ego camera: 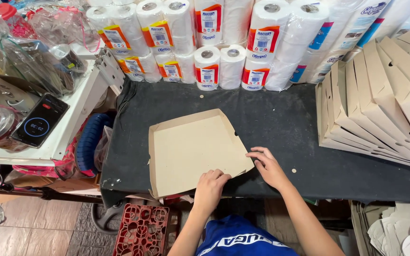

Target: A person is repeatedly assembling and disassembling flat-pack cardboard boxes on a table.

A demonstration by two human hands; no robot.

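A flat brown cardboard box blank (191,147) with raised side flaps lies on the black cloth-covered table (281,118). My left hand (209,187) is curled in a fist, pressing on the blank's near edge. My right hand (267,166) rests with fingers spread at the blank's near right corner, touching its edge. Neither hand lifts the cardboard off the table.
A row of folded cardboard boxes (380,104) leans at the table's right. Paper towel rolls (214,42) are stacked along the back. To the left stands a white shelf with a phone (39,121) and plastic bags. A red crate (141,230) sits on the floor below.
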